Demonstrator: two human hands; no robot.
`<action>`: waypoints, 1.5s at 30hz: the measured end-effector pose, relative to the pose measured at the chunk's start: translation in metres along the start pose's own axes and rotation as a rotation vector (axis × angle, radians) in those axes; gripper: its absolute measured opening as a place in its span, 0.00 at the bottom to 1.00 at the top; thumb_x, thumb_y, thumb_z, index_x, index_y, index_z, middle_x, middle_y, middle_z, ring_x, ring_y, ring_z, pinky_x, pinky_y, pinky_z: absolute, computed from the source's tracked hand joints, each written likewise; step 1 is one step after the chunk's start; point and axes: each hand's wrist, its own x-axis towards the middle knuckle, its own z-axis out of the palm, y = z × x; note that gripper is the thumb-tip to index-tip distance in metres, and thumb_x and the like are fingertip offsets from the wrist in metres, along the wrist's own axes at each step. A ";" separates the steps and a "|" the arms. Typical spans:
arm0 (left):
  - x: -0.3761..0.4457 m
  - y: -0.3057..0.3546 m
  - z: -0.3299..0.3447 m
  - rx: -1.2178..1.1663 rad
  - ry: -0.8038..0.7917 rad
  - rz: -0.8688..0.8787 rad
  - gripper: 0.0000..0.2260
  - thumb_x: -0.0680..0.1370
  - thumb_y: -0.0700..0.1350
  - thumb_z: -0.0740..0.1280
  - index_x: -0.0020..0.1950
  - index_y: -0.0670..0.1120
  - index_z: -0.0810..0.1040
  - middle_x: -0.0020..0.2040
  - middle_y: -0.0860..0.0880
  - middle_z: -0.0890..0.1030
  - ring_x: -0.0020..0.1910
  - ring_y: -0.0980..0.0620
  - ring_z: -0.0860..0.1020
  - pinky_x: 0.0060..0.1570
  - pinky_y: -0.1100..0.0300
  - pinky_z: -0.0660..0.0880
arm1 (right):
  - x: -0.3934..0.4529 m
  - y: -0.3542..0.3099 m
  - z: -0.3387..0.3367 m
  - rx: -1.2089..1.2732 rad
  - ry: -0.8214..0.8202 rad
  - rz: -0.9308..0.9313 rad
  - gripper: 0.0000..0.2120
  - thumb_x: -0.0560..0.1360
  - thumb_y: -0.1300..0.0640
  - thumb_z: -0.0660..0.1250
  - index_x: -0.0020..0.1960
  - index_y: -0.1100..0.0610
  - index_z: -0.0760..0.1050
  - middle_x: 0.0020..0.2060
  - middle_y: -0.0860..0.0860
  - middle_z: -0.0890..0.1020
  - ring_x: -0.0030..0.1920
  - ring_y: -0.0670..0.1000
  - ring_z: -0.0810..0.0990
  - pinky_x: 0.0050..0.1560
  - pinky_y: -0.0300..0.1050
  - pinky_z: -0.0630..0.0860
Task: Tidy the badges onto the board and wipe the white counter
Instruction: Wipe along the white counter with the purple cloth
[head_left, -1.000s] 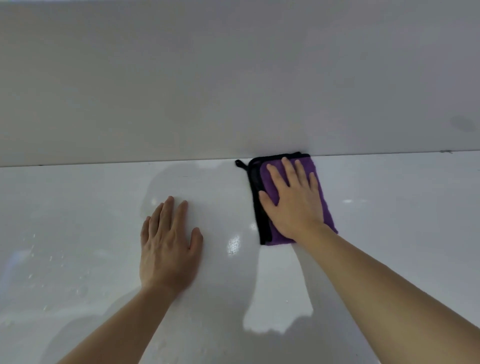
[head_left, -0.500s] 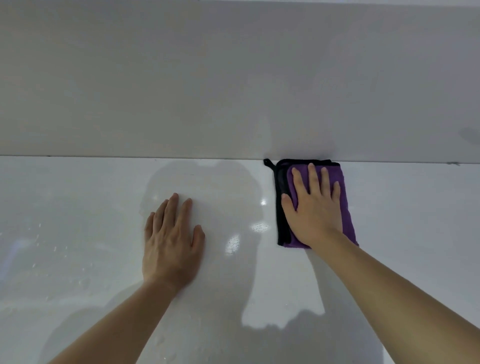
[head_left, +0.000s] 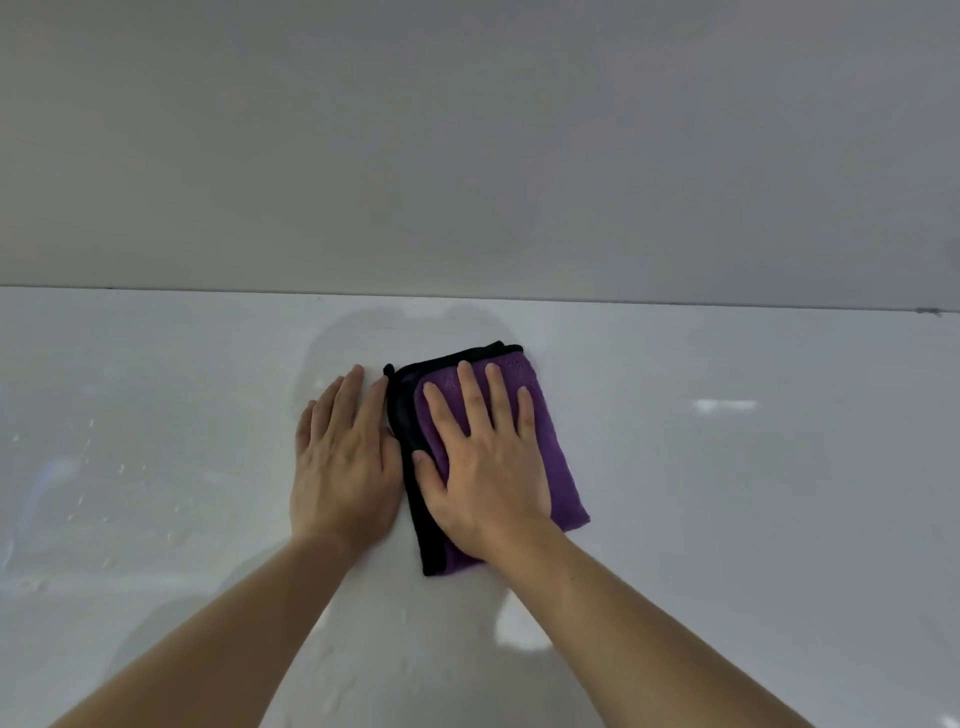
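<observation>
I have both forearms stretched forward, left hand (head_left: 343, 457) and right hand (head_left: 485, 467) lying palm-down, side by side, fingers straight.

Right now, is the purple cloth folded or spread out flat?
Folded. The purple cloth lies as a compact rectangle, a black-edged layer showing along its left side under the right hand.

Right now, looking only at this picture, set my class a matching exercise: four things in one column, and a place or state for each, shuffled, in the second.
Column one:
1. left hand
2. right hand
3. purple cloth
4. water droplets

Column two:
A. lies folded on the white counter, black edging along its left side
B. presses flat on the cloth
C. rests flat on the bare counter, beside the cloth
D. scattered over the counter's left part

Pairs: 1-C, 2-B, 3-A, 4-D
</observation>
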 end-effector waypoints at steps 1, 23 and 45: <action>-0.001 -0.001 0.000 -0.001 0.002 0.005 0.27 0.79 0.47 0.51 0.80 0.50 0.62 0.81 0.46 0.61 0.80 0.48 0.55 0.79 0.47 0.52 | -0.002 0.000 0.001 0.003 -0.002 0.004 0.34 0.81 0.35 0.41 0.84 0.46 0.46 0.84 0.55 0.45 0.83 0.60 0.41 0.80 0.65 0.44; 0.000 -0.009 0.010 -0.006 0.032 0.021 0.24 0.81 0.49 0.53 0.77 0.48 0.66 0.81 0.47 0.61 0.80 0.47 0.55 0.79 0.49 0.48 | -0.084 0.160 -0.023 -0.070 0.091 0.433 0.35 0.79 0.30 0.40 0.84 0.42 0.46 0.84 0.50 0.47 0.83 0.54 0.44 0.82 0.58 0.44; -0.001 -0.015 -0.006 -0.485 0.082 -0.056 0.19 0.78 0.37 0.59 0.68 0.47 0.77 0.72 0.50 0.73 0.74 0.50 0.65 0.69 0.67 0.56 | -0.105 -0.032 0.019 -0.019 0.058 0.212 0.33 0.81 0.35 0.44 0.84 0.44 0.51 0.84 0.55 0.48 0.83 0.60 0.42 0.81 0.65 0.45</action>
